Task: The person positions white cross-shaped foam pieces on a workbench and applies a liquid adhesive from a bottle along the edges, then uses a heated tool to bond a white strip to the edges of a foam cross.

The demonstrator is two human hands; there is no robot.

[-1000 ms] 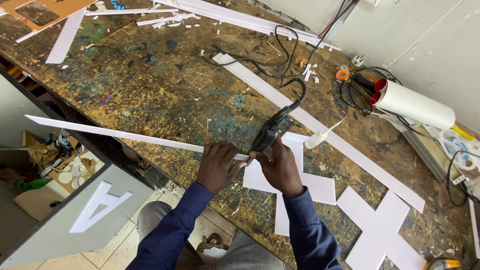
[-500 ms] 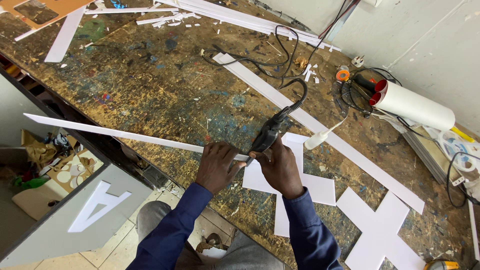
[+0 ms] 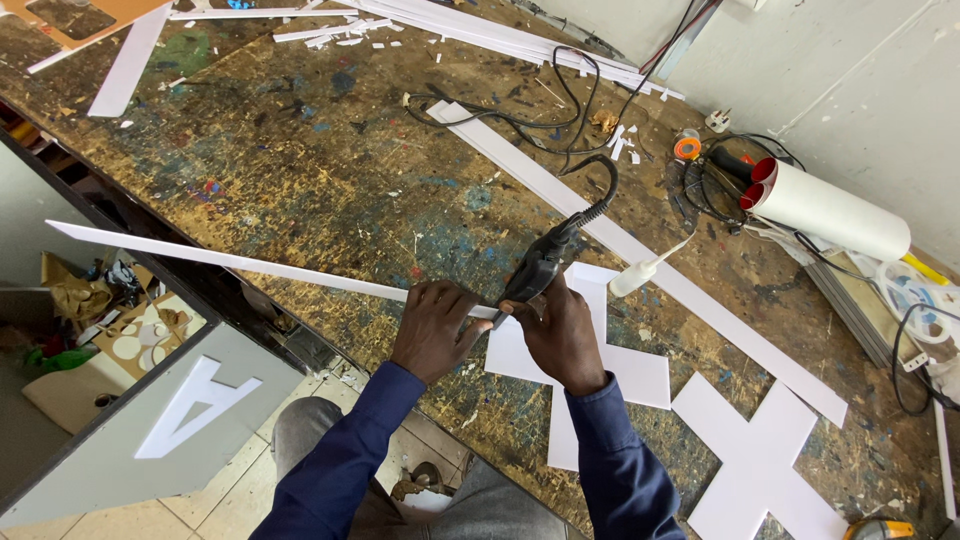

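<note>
My left hand [image 3: 432, 328] presses down on a long thin white strip [image 3: 240, 262] that juts out past the workbench's near edge to the left. Gripped in my right hand [image 3: 562, 335] is a black corded hand tool [image 3: 540, 265], whose tip meets the strip's right end just between both hands. Its black cable [image 3: 590, 190] loops up and away across the bench. Under my right hand lies a flat white cut-out shape [image 3: 610, 372].
A paint-stained wooden workbench [image 3: 300, 180] carries a long white strip [image 3: 640, 255], a white cross-shaped cut-out [image 3: 760, 465], a white tube with red ends [image 3: 830, 208], tangled cables [image 3: 720, 180] and a small white bottle [image 3: 640, 275]. A grey panel with a white letter [image 3: 190, 410] leans below.
</note>
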